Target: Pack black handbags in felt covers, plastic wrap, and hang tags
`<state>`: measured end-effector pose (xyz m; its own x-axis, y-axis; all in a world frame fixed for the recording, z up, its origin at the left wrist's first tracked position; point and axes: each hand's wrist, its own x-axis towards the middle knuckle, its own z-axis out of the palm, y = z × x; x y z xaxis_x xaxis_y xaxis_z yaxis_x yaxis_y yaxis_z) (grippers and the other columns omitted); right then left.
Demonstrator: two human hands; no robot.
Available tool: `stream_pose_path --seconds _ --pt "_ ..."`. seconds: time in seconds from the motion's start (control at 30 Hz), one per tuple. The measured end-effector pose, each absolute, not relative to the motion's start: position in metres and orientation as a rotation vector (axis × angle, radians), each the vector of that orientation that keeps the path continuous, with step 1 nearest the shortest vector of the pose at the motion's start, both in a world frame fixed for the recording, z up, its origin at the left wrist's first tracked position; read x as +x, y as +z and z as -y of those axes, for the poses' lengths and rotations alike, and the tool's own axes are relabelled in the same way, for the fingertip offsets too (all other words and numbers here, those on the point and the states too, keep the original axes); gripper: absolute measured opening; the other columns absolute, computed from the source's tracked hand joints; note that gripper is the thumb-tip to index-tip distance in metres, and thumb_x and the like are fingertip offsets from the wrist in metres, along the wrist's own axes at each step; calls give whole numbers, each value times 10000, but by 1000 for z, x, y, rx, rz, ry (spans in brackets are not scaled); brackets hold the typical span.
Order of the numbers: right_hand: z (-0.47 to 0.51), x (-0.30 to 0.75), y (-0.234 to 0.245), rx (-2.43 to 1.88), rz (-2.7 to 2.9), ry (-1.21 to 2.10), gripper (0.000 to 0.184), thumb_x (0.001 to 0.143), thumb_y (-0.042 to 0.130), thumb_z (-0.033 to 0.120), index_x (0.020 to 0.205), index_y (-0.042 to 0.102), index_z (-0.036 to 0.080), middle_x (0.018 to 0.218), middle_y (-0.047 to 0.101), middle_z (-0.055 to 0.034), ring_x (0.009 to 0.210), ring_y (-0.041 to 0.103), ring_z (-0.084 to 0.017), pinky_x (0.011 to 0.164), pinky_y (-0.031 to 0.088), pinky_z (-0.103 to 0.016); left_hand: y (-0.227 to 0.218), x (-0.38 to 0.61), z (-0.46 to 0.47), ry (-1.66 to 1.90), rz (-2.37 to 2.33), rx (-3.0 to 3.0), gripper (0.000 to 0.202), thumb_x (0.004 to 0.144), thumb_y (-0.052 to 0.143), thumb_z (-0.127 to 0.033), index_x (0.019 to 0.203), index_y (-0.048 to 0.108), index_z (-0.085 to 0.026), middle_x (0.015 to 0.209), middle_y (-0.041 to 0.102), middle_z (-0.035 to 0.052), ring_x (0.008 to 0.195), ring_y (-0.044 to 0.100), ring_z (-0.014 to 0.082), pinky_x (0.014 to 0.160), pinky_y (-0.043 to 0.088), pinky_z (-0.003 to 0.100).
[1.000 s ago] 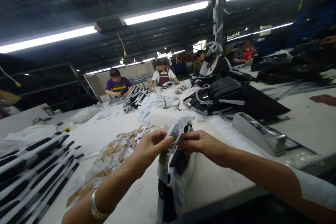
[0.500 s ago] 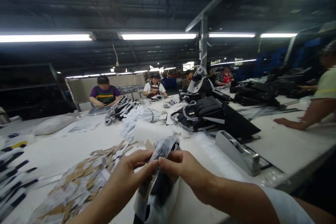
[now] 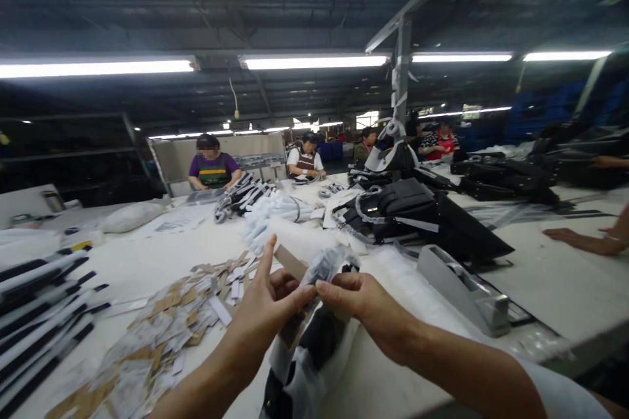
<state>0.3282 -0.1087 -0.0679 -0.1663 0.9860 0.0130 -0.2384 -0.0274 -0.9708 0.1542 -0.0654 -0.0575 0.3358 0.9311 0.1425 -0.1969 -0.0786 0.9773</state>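
In front of me is a black bag part (image 3: 314, 340), maybe a strap or handle, wrapped in white sheet and topped with crinkled clear plastic wrap (image 3: 329, 265). My right hand (image 3: 363, 298) pinches the wrap's near edge between thumb and fingers. My left hand (image 3: 270, 301) is closed at the wrap's left side, its thumb against the right thumb and its index finger sticking up. The exact hold of the left fingers is partly hidden. A tan card strip (image 3: 291, 262) stands just behind the left hand.
Card pieces and small plastic bags (image 3: 142, 347) lie scattered at left, beside wrapped black strips (image 3: 39, 314). A grey tape dispenser (image 3: 462, 291) stands to the right. Black bags (image 3: 403, 216) are piled beyond. A co-worker's hand (image 3: 584, 240) rests on the table (image 3: 550, 288); other people sit across.
My left index finger has lifted off the wrap and now points up. The right hand keeps its pinch. The view has turned slightly left, showing more wrapped strips.
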Motion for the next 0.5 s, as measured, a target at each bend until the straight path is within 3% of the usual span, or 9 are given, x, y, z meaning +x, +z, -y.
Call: stream_pose_path --seconds 0.1,0.23,0.27,0.33,0.4,0.5 --pt "107 333 -67 -927 1144 1494 382 759 788 486 896 768 129 845 721 -60 760 623 -168 776 481 -304 -59 155 69 1119 -750 1294 1215 667 881 -319 1562 61 -265 885 744 36 954 702 244 895 510 380" --pt "111 339 -70 -773 937 1621 316 819 739 439 985 770 172 980 720 -73 906 647 -200 921 503 -361 -64 154 71 1177 -744 1281 1183 694 863 -292 1560 59 -278 893 736 16 999 689 240 916 505 375" --pt "113 339 -72 -739 885 1623 286 828 730 421 980 773 182 1003 718 -70 949 644 -203 946 501 -363 -65 154 71 1188 -746 1281 1140 699 858 -295 1557 108 -266 938 739 31 1017 684 241 925 504 374" --pt "116 337 -75 -698 872 1601 245 833 733 376 982 773 185 1043 712 -68 1018 630 -204 991 484 -356 -67 155 72 1186 -767 1306 915 715 842 -320 1482 356 -204 1037 737 76 1048 674 246 944 499 361" --pt "119 331 -78 -686 952 1553 267 840 737 347 1052 756 185 1096 702 -72 1073 612 -209 1032 452 -357 -67 156 73 1167 -799 1353 629 730 826 -345 1276 588 -145 1089 730 107 1056 671 253 949 498 342" --pt "120 320 -83 -710 992 1439 325 829 759 348 1116 720 201 1114 692 -64 1085 603 -213 1026 441 -355 -67 158 75 1169 -829 1415 458 737 817 -349 1118 668 -142 1059 741 100 1032 682 252 932 509 335"
